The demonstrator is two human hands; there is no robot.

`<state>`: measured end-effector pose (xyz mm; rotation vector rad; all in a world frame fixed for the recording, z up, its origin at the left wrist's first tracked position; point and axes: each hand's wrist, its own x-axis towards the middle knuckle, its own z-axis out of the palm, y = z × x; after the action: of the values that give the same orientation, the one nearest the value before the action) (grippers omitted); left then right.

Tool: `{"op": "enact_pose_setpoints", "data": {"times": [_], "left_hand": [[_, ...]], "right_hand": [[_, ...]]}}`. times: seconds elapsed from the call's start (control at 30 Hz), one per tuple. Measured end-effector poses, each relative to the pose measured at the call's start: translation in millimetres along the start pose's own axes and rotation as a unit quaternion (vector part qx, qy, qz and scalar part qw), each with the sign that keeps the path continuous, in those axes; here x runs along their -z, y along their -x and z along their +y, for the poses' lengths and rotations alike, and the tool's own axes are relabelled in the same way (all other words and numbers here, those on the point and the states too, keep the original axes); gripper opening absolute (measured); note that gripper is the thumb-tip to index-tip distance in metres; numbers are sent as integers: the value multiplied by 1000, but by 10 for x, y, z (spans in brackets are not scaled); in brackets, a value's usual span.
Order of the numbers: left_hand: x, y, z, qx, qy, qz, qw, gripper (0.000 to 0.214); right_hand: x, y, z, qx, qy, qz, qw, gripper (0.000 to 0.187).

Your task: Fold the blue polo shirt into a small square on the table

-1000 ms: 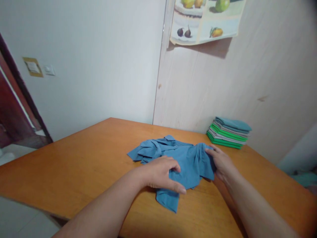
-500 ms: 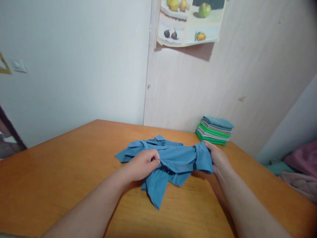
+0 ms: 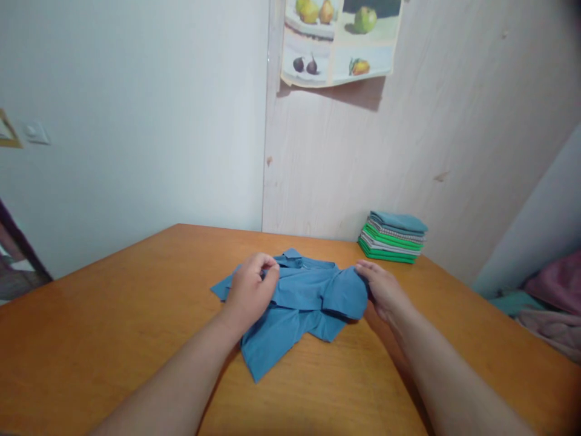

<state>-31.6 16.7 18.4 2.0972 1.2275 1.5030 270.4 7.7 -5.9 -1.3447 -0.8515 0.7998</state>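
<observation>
A crumpled blue shirt (image 3: 299,303) lies in the middle of the orange wooden table (image 3: 113,321). My left hand (image 3: 249,289) is closed, pinching a fold of the shirt near its collar on the left side. At the shirt's right edge my right hand (image 3: 381,287) grips the cloth with its fingers curled over the fabric. Both forearms reach in from the bottom of the view.
A neat stack of folded cloths (image 3: 394,236), green, grey and blue, sits at the table's far right corner against the wooden wall. A fruit poster (image 3: 338,39) hangs above. Pink and teal fabric (image 3: 551,297) lies off the table to the right.
My left hand has moved away from me, from the shirt's near middle to its collar side, pinching a fold. The right hand shifted slightly left with the cloth. The shirt is more bunched.
</observation>
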Motion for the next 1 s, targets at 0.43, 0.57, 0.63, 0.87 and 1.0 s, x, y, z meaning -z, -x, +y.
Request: {"op": "enact_pose_setpoints", "data": {"times": [0.43,0.57,0.63,0.87,1.0], "left_hand": [[-182,194,-62,-118,-120,-285,944,25],[-177,196,-103,-101,-132,-296,941,28],[-174,192,-110,-97,-132,-297,941,29],[-173,181,-124,-102,-138,-306,937,29],[-166,183,-115,-100,-137,-305,937,29]], "right_hand": [[90,135,-240,269,461,47,844,26],[83,169,-241,235,453,-82,856,30],[79,180,-200,221,443,-152,855,30],[78,171,-6,195,442,-265,835,12],[56,157,-70,139,337,-244,899,27]]}}
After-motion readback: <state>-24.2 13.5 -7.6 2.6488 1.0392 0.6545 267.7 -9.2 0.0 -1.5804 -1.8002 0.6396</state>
